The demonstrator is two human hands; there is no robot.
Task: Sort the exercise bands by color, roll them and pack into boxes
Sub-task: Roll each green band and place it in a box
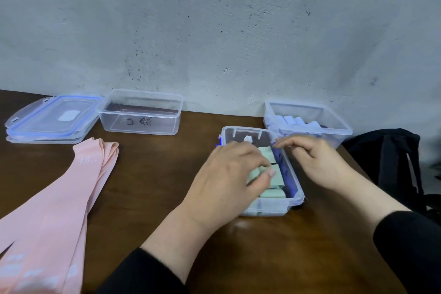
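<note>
A clear box [297,194] in front of me holds several rolled pale green bands [274,192]. My left hand [226,179] reaches into it, fingers and thumb curled round a green roll [254,173]. My right hand [317,162] hovers over the box's right rim with loosely curled fingers, holding nothing. Behind it, a second clear box [338,131] holds rolled light blue bands [294,120]. Flat pink bands [59,210] marked 15 LB lie unrolled at the left. An empty clear box [140,112] stands at the back left.
Clear lids with blue seals [50,119] are stacked at the far left by the wall. A black bag [391,162] sits off the table's right edge. A grey concrete wall [214,31] bounds the brown table [155,186] at the back.
</note>
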